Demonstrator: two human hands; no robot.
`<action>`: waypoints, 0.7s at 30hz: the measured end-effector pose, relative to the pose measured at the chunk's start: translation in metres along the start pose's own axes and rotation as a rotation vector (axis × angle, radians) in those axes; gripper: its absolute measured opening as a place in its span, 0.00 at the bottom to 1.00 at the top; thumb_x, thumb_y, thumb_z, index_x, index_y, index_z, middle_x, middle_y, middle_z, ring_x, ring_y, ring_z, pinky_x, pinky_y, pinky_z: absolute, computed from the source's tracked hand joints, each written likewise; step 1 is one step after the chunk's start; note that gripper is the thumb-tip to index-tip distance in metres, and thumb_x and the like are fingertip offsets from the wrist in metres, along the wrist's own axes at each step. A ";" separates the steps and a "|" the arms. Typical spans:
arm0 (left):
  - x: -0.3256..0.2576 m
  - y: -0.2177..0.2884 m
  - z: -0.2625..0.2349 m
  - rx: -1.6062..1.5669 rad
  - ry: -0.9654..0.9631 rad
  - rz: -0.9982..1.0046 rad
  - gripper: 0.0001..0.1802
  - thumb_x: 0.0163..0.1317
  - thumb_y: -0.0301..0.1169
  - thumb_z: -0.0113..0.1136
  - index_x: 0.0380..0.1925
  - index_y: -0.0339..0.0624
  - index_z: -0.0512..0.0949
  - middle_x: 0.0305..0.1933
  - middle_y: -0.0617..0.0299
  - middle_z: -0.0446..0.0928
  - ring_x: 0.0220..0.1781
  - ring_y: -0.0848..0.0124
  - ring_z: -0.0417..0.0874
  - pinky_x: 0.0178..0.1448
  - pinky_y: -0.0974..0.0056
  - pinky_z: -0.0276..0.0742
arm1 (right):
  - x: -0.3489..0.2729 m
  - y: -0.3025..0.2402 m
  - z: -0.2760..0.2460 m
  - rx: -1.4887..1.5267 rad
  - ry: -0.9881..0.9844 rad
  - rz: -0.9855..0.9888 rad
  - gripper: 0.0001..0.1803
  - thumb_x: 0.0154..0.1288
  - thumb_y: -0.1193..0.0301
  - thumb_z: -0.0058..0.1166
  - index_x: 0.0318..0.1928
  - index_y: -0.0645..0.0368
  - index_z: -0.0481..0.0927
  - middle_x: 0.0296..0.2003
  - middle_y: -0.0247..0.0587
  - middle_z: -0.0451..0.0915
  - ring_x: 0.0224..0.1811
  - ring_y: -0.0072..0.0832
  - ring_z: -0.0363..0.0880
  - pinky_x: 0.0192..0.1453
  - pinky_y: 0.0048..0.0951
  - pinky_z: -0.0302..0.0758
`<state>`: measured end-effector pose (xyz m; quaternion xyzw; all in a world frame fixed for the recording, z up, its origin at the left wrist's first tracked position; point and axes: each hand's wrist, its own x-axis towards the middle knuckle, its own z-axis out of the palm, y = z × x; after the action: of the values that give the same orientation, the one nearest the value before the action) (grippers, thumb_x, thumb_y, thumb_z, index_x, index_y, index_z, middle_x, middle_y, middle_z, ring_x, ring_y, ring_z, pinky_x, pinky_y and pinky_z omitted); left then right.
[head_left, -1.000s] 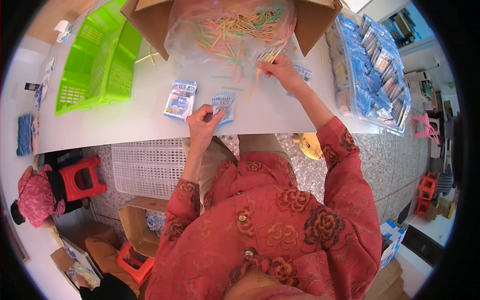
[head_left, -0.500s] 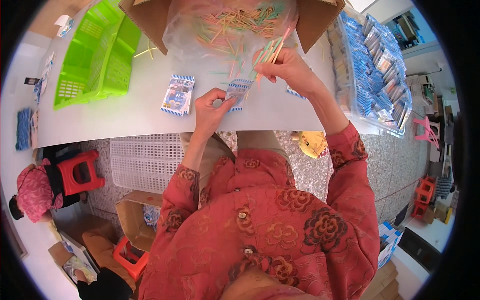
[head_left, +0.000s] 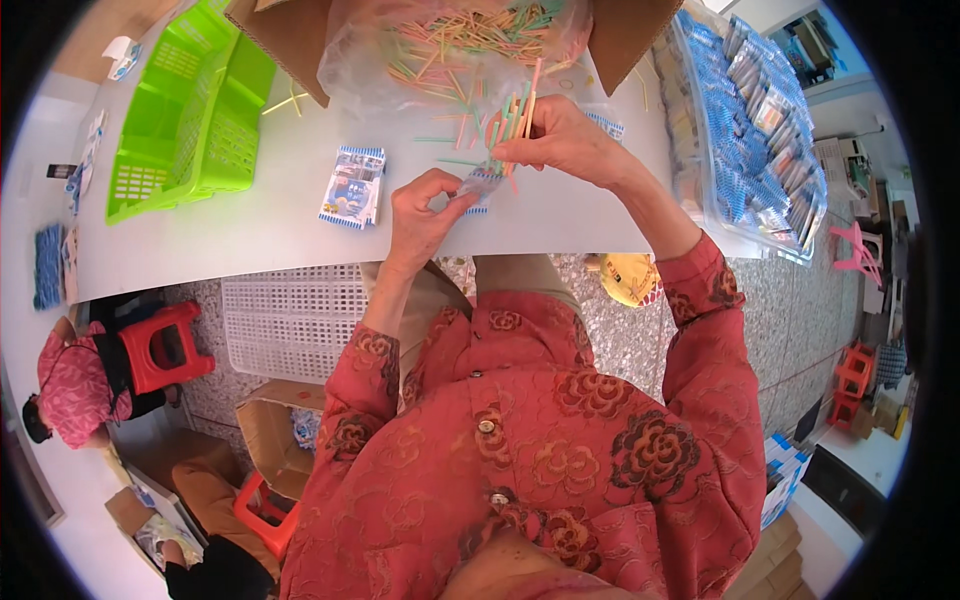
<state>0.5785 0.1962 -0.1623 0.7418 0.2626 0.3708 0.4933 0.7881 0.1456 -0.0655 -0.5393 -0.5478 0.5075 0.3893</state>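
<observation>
My left hand (head_left: 425, 212) pinches a small blue-and-white plastic packet (head_left: 481, 186) over the white table. Closed around a bunch of thin pastel sticks (head_left: 516, 122), my right hand (head_left: 560, 143) is at the packet's upper edge. The sticks are pink, green and orange and stand nearly upright. Their lower ends meet the packet's mouth; how far they reach inside is hard to see. Beyond my hands, a clear plastic bag (head_left: 365, 75) in a cardboard box (head_left: 625, 40) holds many loose sticks (head_left: 470, 45). A few sticks lie on the table nearby.
Flat packets (head_left: 353, 188) lie stacked left of my hands, and another packet (head_left: 606, 126) lies behind my right wrist. A green basket (head_left: 190, 120) stands at left. A clear tub (head_left: 765, 140) of filled packets stands at right. Two people (head_left: 85, 380) (head_left: 215, 530) sit at lower left.
My right hand has come down and left with the sticks, bringing their lower ends to the packet. The packet in my left hand has tilted and is now partly hidden.
</observation>
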 end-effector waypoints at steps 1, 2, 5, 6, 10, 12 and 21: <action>0.001 0.000 -0.002 0.017 -0.018 0.011 0.05 0.50 0.20 0.66 0.25 0.35 0.78 0.27 0.64 0.78 0.29 0.79 0.75 0.34 0.73 0.69 | 0.001 -0.001 0.001 -0.027 -0.008 0.021 0.07 0.58 0.68 0.59 0.33 0.59 0.80 0.22 0.27 0.75 0.23 0.13 0.67 0.26 0.19 0.64; 0.003 -0.001 -0.002 0.032 -0.037 0.023 0.03 0.53 0.21 0.64 0.26 0.35 0.78 0.28 0.66 0.79 0.31 0.81 0.76 0.36 0.74 0.70 | 0.001 -0.002 0.001 -0.055 -0.013 0.043 0.08 0.56 0.68 0.59 0.34 0.59 0.81 0.22 0.27 0.75 0.24 0.14 0.69 0.27 0.20 0.65; 0.008 -0.004 0.001 -0.018 -0.029 -0.024 0.03 0.53 0.21 0.64 0.27 0.35 0.79 0.28 0.66 0.79 0.31 0.81 0.76 0.36 0.74 0.70 | 0.005 0.006 0.002 -0.080 -0.017 -0.018 0.09 0.57 0.69 0.58 0.37 0.60 0.81 0.22 0.27 0.74 0.25 0.14 0.69 0.29 0.20 0.66; 0.010 -0.006 0.001 -0.018 -0.030 -0.024 0.03 0.53 0.21 0.64 0.27 0.35 0.79 0.28 0.66 0.79 0.31 0.81 0.76 0.36 0.74 0.70 | 0.007 0.006 0.001 -0.079 -0.017 -0.018 0.09 0.57 0.69 0.58 0.37 0.60 0.81 0.22 0.27 0.74 0.25 0.14 0.69 0.29 0.20 0.66; 0.020 -0.005 0.004 -0.032 0.026 -0.012 0.04 0.52 0.21 0.65 0.26 0.34 0.78 0.27 0.65 0.78 0.29 0.80 0.74 0.34 0.73 0.69 | 0.011 0.005 -0.001 -0.107 0.015 -0.115 0.08 0.62 0.70 0.56 0.40 0.60 0.79 0.27 0.26 0.74 0.27 0.12 0.67 0.31 0.17 0.63; 0.024 -0.005 0.006 -0.052 0.052 -0.016 0.05 0.51 0.21 0.66 0.25 0.33 0.78 0.25 0.64 0.77 0.27 0.79 0.74 0.33 0.72 0.69 | 0.014 0.006 -0.002 -0.086 0.030 -0.123 0.08 0.63 0.70 0.55 0.41 0.60 0.79 0.27 0.26 0.74 0.28 0.12 0.66 0.32 0.17 0.63; 0.027 -0.017 0.011 -0.105 0.061 -0.079 0.04 0.52 0.22 0.65 0.27 0.34 0.79 0.26 0.66 0.79 0.29 0.82 0.74 0.34 0.74 0.69 | 0.029 0.016 -0.008 -0.185 0.077 -0.124 0.16 0.69 0.61 0.47 0.44 0.60 0.82 0.24 0.28 0.75 0.26 0.15 0.69 0.31 0.20 0.69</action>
<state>0.6029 0.2171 -0.1727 0.6923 0.2869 0.3867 0.5375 0.7954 0.1741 -0.0833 -0.5571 -0.6093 0.4086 0.3892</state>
